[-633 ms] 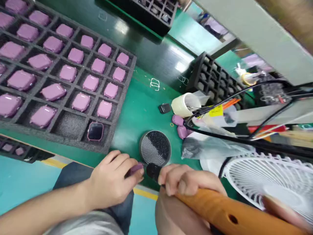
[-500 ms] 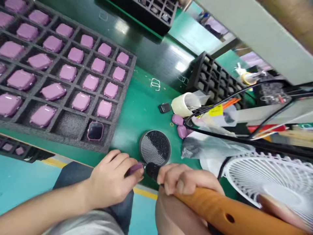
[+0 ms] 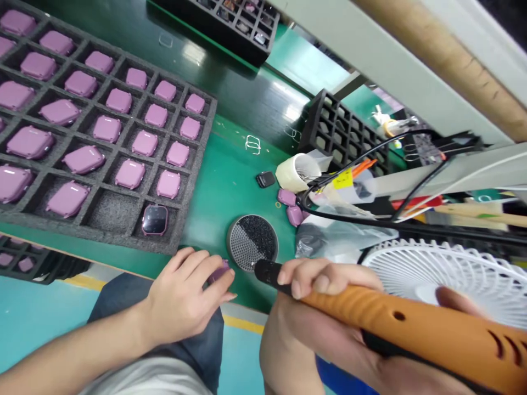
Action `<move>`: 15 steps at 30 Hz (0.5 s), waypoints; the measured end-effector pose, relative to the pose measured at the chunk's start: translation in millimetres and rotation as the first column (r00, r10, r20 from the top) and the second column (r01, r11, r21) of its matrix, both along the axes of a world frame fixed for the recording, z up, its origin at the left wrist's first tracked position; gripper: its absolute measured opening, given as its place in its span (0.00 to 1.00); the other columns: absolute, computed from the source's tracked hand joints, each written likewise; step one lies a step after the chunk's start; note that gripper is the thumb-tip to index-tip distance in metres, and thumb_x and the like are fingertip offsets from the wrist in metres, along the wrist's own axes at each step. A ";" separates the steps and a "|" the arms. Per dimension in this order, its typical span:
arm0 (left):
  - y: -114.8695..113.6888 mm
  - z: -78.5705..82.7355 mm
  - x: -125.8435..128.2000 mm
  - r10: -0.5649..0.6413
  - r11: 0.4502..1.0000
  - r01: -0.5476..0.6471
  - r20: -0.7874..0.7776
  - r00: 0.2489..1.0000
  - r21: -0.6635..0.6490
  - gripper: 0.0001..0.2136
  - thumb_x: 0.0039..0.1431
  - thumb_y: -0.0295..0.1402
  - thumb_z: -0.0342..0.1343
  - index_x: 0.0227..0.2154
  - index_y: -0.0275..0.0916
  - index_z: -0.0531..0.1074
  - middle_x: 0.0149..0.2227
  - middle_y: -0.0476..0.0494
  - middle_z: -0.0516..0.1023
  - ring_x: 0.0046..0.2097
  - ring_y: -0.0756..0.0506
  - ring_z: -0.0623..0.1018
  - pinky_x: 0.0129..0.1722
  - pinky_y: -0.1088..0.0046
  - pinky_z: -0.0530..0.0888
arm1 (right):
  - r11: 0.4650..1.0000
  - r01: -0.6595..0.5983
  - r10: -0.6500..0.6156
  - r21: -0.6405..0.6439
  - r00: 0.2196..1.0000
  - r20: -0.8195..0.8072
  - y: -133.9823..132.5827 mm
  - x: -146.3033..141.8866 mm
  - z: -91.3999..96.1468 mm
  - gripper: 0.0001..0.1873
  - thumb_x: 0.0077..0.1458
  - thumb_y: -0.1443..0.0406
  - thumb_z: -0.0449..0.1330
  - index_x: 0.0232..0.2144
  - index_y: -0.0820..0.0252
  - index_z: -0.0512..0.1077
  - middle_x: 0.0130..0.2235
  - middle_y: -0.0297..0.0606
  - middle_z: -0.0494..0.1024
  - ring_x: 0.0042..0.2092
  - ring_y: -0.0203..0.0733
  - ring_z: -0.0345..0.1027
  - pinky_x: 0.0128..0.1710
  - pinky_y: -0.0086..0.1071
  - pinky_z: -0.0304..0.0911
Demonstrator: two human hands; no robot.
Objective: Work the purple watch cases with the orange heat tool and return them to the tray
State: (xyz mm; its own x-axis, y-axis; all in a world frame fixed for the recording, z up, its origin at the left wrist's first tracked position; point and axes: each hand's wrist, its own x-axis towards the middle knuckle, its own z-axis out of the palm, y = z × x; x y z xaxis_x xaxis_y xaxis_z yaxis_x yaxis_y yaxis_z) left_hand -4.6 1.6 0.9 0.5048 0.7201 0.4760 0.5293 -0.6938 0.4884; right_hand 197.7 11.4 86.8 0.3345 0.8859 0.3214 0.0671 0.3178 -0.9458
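My left hand [image 3: 187, 296] is closed around a small purple watch case [image 3: 219, 270] at the near edge of the green bench. My right hand [image 3: 325, 282] grips an orange electric screwdriver [image 3: 411, 326]; its black tip [image 3: 263, 270] hangs just right of the case, a short gap from it. A round black screw dish [image 3: 252, 241] sits right behind both hands. The dark foam tray [image 3: 111, 211] on the left holds several purple cases, and one case with a dark screen [image 3: 155, 220] lies in its near row.
A white desk fan [image 3: 448, 280] stands close on the right. Behind the dish lie a tape roll [image 3: 293, 171], two loose purple cases [image 3: 290, 206], a small black part [image 3: 265, 179], plastic bags and black cables. Black grid trays [image 3: 341, 129] sit farther back.
The screwdriver tip has drawn back to the right, away from the purple case in my left hand. The view has shifted slightly, so everything sits a bit more to the left.
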 end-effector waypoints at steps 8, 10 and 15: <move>-1.5 -3.0 -0.5 -0.037 0.999 0.036 -0.021 0.999 -0.020 0.13 0.73 0.31 0.60 0.56 0.35 0.80 0.58 0.39 0.84 0.56 0.37 0.79 0.60 0.52 0.71 | 0.983 0.154 -0.154 0.099 0.988 -0.003 0.4 -9.0 -20.7 0.34 0.62 0.31 0.52 0.59 0.37 0.70 0.32 0.30 0.72 0.24 0.40 0.64 0.23 0.37 0.66; -0.7 -1.8 1.4 -0.017 1.000 0.017 -0.034 0.999 -0.011 0.12 0.74 0.35 0.63 0.55 0.36 0.81 0.55 0.40 0.85 0.54 0.38 0.79 0.59 0.54 0.71 | 0.991 0.130 -0.132 0.043 0.990 0.051 -1.0 -7.1 -19.7 0.39 0.58 0.26 0.50 0.55 0.41 0.73 0.30 0.30 0.69 0.23 0.41 0.63 0.22 0.38 0.65; -1.2 1.2 -2.6 -0.063 0.996 0.060 -0.051 0.997 -0.058 0.15 0.76 0.39 0.59 0.57 0.35 0.80 0.61 0.37 0.82 0.59 0.36 0.78 0.62 0.52 0.69 | 0.993 0.107 -0.106 0.052 0.994 -0.031 1.0 -7.7 -18.3 0.34 0.60 0.26 0.48 0.55 0.32 0.72 0.30 0.28 0.71 0.23 0.42 0.63 0.23 0.39 0.66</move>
State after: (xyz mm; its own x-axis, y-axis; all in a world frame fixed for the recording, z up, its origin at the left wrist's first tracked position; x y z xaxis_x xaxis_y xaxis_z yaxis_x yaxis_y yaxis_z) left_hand -7.2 0.4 2.1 0.5722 0.7121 0.4068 0.5125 -0.6978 0.5004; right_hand 190.0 12.3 68.6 0.4355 0.8266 0.3566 0.0771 0.3604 -0.9296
